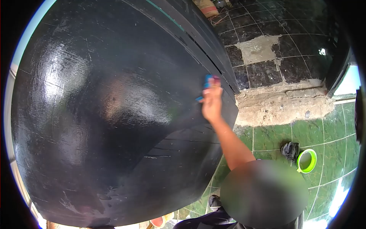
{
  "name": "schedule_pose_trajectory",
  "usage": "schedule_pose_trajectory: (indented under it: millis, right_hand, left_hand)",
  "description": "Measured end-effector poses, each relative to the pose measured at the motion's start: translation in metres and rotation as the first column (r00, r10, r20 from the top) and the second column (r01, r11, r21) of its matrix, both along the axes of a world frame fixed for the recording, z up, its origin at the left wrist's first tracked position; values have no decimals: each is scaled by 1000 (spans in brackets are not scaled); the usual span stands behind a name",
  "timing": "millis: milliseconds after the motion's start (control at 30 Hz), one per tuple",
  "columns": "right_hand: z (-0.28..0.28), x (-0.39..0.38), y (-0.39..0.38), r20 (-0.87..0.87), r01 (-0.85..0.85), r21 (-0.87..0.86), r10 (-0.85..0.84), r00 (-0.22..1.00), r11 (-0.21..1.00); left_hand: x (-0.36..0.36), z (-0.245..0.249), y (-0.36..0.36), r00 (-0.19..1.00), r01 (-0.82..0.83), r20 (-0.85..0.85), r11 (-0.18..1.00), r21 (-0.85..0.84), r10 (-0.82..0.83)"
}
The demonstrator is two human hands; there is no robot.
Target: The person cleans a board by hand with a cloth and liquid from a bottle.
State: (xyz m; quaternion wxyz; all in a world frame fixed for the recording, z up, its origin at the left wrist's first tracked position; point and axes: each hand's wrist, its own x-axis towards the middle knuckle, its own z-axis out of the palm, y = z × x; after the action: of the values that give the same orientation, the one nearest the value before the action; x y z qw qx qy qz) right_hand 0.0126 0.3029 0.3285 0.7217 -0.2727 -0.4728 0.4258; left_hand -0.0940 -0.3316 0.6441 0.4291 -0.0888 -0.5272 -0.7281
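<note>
My right hand [212,100] reaches up along the right side of a large dark, glossy panel [126,141]. Its fingers are closed around a small blue and dark pink object [208,81], pressed against or held very close to the panel. Motion blur hides what kind of object it is. Scratches, bright reflections and wet-looking marks show on the panel, and a narrow slot runs along its upper right edge. My left hand does not appear.
A bright green pail [314,162] and a crumpled black cloth or bag [290,151] sit on green floor tiles [272,138]. Beyond a rough cement strip [284,103] lie black tiles with a bare patch [259,49]. A round blurred area hides the lower right.
</note>
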Motion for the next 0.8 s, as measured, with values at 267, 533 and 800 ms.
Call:
schedule_pose_trajectory:
  millis: [267,533,800]
  right_hand:
    - [-37,-8,4,-93,101,-138,-115,989,985]
    - [7,5,-27,281,15,255,-89,955,967]
    - [-371,-45,25,-27,55,-659,-97,995,750]
  left_hand:
    - [21,-3,32,991,95,-77,982,-165,-109]
    - [17,-14,78,999,-29,-43,979,-200,20]
    - [26,-24,92,996,-83,-50,965,-248,73]
